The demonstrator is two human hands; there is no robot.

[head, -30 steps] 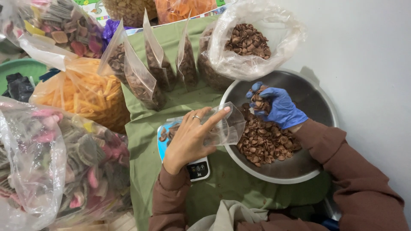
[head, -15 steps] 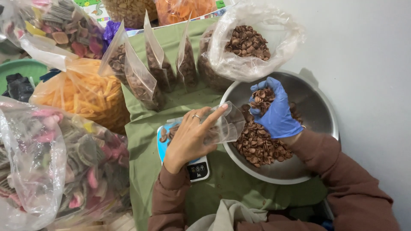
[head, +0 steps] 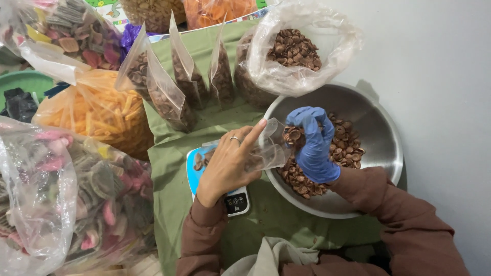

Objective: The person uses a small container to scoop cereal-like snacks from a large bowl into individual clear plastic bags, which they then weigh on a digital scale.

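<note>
A small clear plastic pouch (head: 266,151) lies on its side over a blue digital kitchen scale (head: 215,179), which sits on a green cloth (head: 174,168) spread across the table. The pouch is see-through and crinkled, with a few brown shell-shaped snack pieces (head: 202,159) gathered at its closed end. Its long axis runs from lower left to upper right, and its open mouth points right, toward the rim of a round stainless-steel bowl (head: 378,148) at the right edge of the cloth.

The bare left hand (head: 230,166), wearing a ring, rests over the pouch, thumb and fingers closed on the plastic, with the forefinger stretched along the upper lip to hold the mouth open. The right hand (head: 312,143), in a blue glove, is curled closed around a handful of the brown pieces and sits right at the pouch's mouth, above the bowl's left side. More of the same brown pieces cover the bowl's floor.

Behind the bowl, at the far edge of the cloth, stands a large open plastic bag of the brown shells (head: 296,51). To its left, three filled upright pouches (head: 189,76) stand in a row. Along the left edge sit big bags of orange stick snacks (head: 97,110) and mixed pink and grey crackers (head: 76,194).
</note>
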